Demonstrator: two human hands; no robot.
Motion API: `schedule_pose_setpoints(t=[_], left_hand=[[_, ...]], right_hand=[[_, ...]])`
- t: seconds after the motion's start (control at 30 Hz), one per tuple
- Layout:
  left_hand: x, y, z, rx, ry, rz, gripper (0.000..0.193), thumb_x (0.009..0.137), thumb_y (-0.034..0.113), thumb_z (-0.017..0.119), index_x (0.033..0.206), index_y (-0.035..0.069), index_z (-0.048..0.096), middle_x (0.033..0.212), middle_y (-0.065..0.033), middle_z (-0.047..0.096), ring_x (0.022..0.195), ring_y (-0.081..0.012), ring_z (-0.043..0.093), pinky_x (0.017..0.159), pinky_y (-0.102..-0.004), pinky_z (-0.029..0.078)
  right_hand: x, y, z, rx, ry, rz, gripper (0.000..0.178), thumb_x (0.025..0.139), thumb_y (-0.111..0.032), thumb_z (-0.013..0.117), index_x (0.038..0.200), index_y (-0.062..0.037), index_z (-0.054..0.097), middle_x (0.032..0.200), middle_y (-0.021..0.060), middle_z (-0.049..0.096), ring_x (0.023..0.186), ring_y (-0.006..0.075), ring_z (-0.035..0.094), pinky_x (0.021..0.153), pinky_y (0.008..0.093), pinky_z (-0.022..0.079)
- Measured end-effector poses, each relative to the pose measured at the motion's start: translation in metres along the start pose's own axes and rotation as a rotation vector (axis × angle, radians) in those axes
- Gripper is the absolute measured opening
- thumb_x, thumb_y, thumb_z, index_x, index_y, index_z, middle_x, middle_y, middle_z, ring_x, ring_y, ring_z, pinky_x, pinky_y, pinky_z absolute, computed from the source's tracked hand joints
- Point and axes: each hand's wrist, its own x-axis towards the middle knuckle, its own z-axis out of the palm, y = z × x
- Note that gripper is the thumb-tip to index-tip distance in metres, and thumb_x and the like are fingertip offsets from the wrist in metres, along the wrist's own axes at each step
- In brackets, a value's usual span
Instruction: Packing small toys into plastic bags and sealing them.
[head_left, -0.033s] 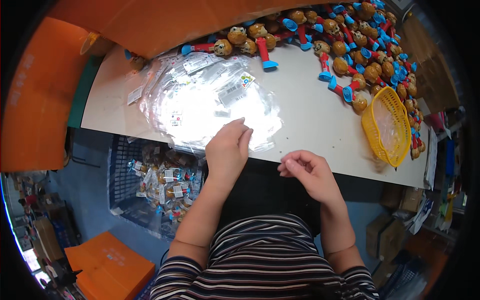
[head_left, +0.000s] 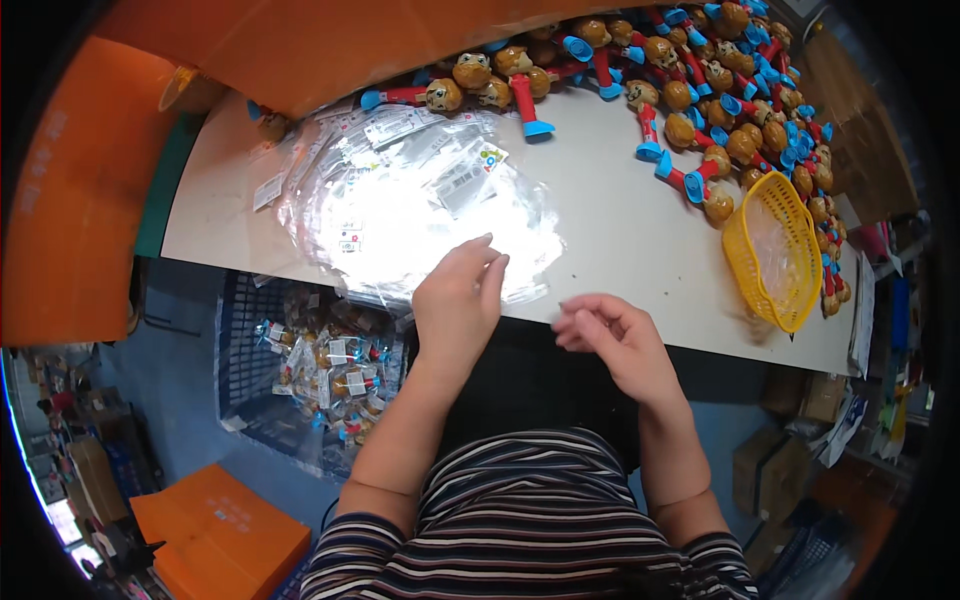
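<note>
My left hand [head_left: 460, 300] is over the near edge of a pile of clear plastic bags [head_left: 390, 190] with printed labels. Its thumb and forefinger stand apart, and nothing shows between them. Just off the table's front edge, my right hand [head_left: 620, 345] has its fingers loosely bent and apart, with nothing visible in them. Glare washes out the middle of the bag pile. Toy figures [head_left: 745, 140] with round brown heads, red stems and blue bases lie heaped at the back and right of the table.
A yellow basket [head_left: 733, 255] holding clear plastic stands at the table's right. Below the table's left part, a blue crate [head_left: 235, 375] contains bagged toys [head_left: 335, 355]. Orange boxes [head_left: 75, 190] rise at the left and back; another orange box [head_left: 220, 530] sits lower left.
The fingers of my right hand have parted slightly. My left hand has shifted a touch to the right, and the top labelled bag has moved slightly.
</note>
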Motion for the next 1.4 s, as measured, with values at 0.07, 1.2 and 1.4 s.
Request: schedule_pose_setpoints(t=[0.07, 1.2, 1.4], left_hand=[[-0.002, 0.019, 0.004, -0.131, -0.016, -0.127, 0.007, 0.084, 0.012, 0.07, 0.089, 0.007, 0.07, 0.109, -0.0117, 0.07, 0.101, -0.0304, 0.067, 0.091, -0.0413, 0.053], [-0.008, 0.036, -0.002, 0.155, -0.033, 0.32, 0.028, 0.081, 0.007, 0.068, 0.108, -0.002, 0.066, 0.117, -0.0219, 0.064, 0.11, -0.0436, 0.06, 0.095, -0.0523, 0.047], [-0.004, 0.036, 0.008, 0.032, -0.068, 0.152, 0.022, 0.085, 0.01, 0.067, 0.105, 0.0, 0.065, 0.101, -0.0181, 0.067, 0.091, -0.0369, 0.066, 0.077, -0.0421, 0.053]], right_hand=[[0.009, 0.002, 0.002, 0.077, 0.049, -0.045, 0.045, 0.104, -0.023, 0.051, 0.14, 0.0028, 0.044, 0.122, 0.0168, 0.062, 0.11, 0.0197, 0.063, 0.093, 0.0317, 0.053], [0.052, 0.0, 0.005, 0.197, 0.109, -0.02, 0.021, 0.092, -0.014, 0.07, 0.095, 0.0066, 0.069, 0.089, 0.0111, 0.072, 0.078, 0.0132, 0.069, 0.07, 0.0241, 0.057], [0.065, 0.016, 0.002, 0.167, 0.206, -0.001, 0.026, 0.094, -0.021, 0.069, 0.083, 0.0017, 0.066, 0.077, 0.0081, 0.069, 0.067, 0.012, 0.067, 0.061, 0.0227, 0.053]])
